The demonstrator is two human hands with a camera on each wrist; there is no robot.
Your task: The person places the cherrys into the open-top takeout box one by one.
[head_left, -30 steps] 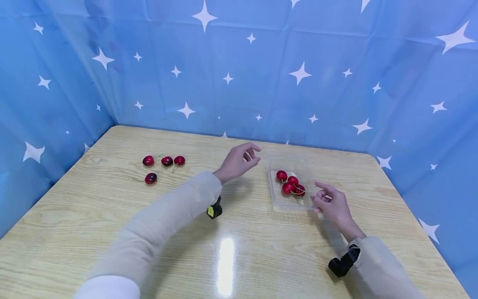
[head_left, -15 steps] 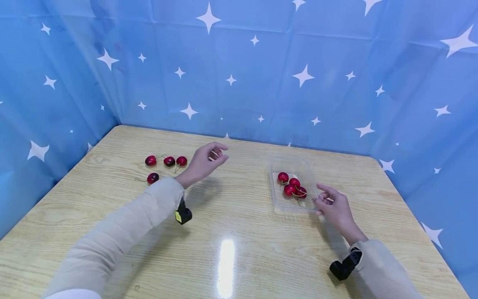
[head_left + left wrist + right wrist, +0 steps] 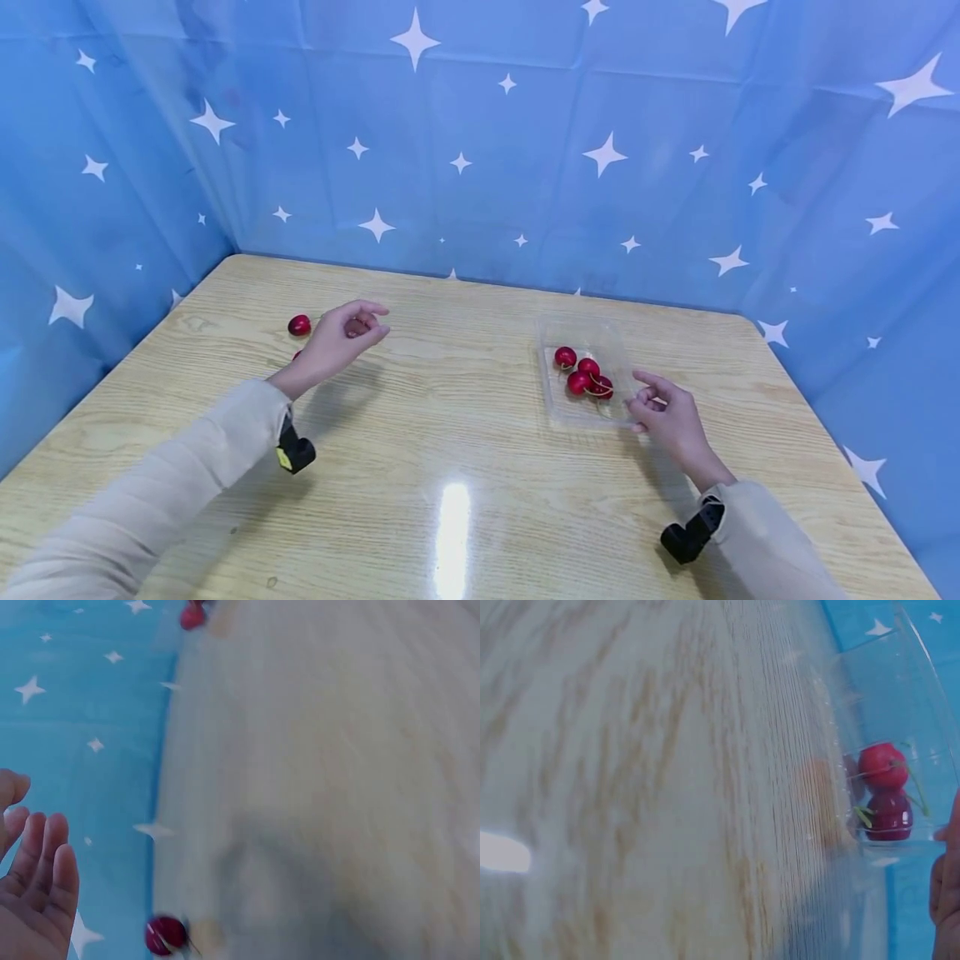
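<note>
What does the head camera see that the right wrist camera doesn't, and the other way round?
Only the head view shows the left hand, both sleeves and the loose cherries. Only the right wrist view gives a close side-on look through the clear plastic box. Both show that box, the cherries inside, the right hand at its edge, the wooden tabletop and the starry blue curtain.

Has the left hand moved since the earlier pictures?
Yes: against the table, the left hand has moved left, away from the clear container.
</note>
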